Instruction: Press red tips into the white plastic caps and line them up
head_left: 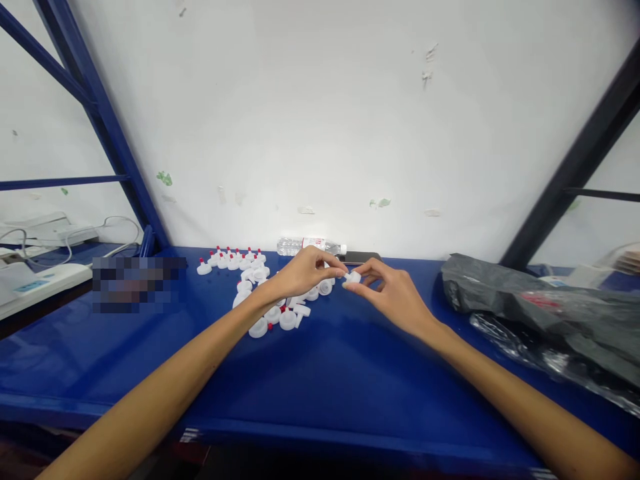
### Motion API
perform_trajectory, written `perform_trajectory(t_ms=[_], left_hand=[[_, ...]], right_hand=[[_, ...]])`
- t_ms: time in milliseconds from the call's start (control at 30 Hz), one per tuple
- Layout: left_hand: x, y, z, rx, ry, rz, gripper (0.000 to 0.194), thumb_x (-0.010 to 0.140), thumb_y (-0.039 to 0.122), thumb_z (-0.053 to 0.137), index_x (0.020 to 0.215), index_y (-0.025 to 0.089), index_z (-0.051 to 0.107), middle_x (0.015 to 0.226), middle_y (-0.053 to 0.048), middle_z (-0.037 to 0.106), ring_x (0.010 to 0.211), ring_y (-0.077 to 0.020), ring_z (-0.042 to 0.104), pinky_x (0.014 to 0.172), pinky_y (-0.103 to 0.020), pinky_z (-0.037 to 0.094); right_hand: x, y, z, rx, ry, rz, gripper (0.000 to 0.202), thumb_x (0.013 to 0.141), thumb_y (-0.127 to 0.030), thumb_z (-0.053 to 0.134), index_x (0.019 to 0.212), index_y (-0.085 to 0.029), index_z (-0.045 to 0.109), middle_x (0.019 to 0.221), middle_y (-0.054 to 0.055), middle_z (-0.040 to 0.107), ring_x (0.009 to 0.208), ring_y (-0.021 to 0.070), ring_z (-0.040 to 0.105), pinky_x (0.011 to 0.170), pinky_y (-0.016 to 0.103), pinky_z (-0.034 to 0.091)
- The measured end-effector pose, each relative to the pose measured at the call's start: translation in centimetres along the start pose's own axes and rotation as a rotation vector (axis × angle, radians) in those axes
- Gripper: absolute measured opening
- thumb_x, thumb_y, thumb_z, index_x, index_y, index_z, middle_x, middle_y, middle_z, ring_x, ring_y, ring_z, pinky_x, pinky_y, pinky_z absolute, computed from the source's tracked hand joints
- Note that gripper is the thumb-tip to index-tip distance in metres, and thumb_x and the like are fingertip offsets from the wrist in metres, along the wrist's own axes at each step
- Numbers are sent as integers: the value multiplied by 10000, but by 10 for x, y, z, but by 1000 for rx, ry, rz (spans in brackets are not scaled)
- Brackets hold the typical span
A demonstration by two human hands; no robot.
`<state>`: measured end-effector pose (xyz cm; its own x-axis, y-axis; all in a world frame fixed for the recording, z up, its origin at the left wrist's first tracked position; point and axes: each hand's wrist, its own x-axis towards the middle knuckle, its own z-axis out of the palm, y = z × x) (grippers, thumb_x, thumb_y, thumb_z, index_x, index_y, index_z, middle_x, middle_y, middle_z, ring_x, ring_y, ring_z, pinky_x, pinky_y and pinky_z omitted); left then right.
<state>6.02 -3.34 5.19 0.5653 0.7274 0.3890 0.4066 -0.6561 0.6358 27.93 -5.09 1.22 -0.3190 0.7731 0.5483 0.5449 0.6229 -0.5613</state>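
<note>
My right hand (395, 293) pinches a white plastic nozzle cap (354, 277) between thumb and fingertips, above the blue tabletop. From the left, my left hand (310, 270) brings its closed thumb and forefinger to the cap's near end. What those left fingertips hold is too small to make out. Below and beside my left hand lies a loose pile of white nozzle caps (287, 319), some with red tips showing; my hand and forearm hide part of it. Further left, several white caps with red tips (204, 267) stand upright in rows.
Against the wall lies a clear plastic bottle (305, 247), with a dark flat object (363, 257) beside it. A grey plastic bag (525, 307) covers the table's right side. Blue frame posts (107, 133) rise at left; a white device (45, 287) sits beyond them.
</note>
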Motion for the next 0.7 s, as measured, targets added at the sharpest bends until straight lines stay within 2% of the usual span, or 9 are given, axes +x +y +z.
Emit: perform_trajectory(t_ms=[200,267,333,400,500,567,600,667,700], left_hand=[[0,0,3,-26,15,0,281,924,394,615,905,184,802,786,-42,718,600,-104,467,585,-265,380],[1,2,2,9,14,19,282,930,381,604,886,177,792,765,-33,708,601,-103,472,577,-261,372],[2,5,-3,78,18,36,270,936,360,591,880,177,782,759,-26,706,618,-110,501,577,-259,374],[2,8,-16,193,73,45,254,942,346,580,910,177,767,826,-33,728,666,-121,555,614,-259,408],[-4,9,-54,521,268,-1,239,956,318,555,1007,171,737,1022,-67,741,849,-162,637,783,-290,468],[-13,3,-85,790,343,-150,259,975,317,515,1072,189,719,1120,-76,727,1012,-217,645,905,-338,460],[-19,-1,-101,910,343,-290,266,975,316,503,1075,200,720,1132,-82,726,1059,-250,643,920,-362,463],[-32,-15,-127,1081,263,-639,274,964,303,491,1086,216,721,1138,-96,727,1108,-296,645,922,-388,483],[-39,-22,-136,1093,232,-735,242,921,273,545,1045,191,735,1100,-125,736,1071,-325,664,893,-404,501]], right_hand=[[-1,1,1,46,-5,33,302,884,-532,646,974,-245,672,919,47,766,832,242,734,601,305,532],[0,0,2,64,-3,33,291,877,-525,664,974,-250,667,935,41,768,844,242,739,647,318,549],[0,-1,3,109,0,49,321,885,-520,666,1076,-263,650,978,36,771,825,232,747,710,336,568],[0,-2,4,154,-11,84,396,929,-525,609,1244,-286,583,1045,38,768,788,217,753,730,343,576],[0,-2,4,153,-28,111,407,1016,-516,440,1357,-299,488,1113,52,753,794,206,754,689,323,571],[-1,-2,3,132,-23,106,391,1040,-501,372,1343,-284,488,1125,62,745,808,202,752,675,310,564],[-1,-2,3,125,-18,106,386,1044,-495,357,1333,-278,491,1127,65,743,805,198,751,673,307,562],[-1,-2,3,114,-19,112,374,1047,-483,351,1319,-272,496,1130,64,741,795,191,747,674,302,558],[-1,-1,3,109,-24,114,366,1048,-474,353,1315,-271,498,1126,62,740,790,188,746,674,300,556]])
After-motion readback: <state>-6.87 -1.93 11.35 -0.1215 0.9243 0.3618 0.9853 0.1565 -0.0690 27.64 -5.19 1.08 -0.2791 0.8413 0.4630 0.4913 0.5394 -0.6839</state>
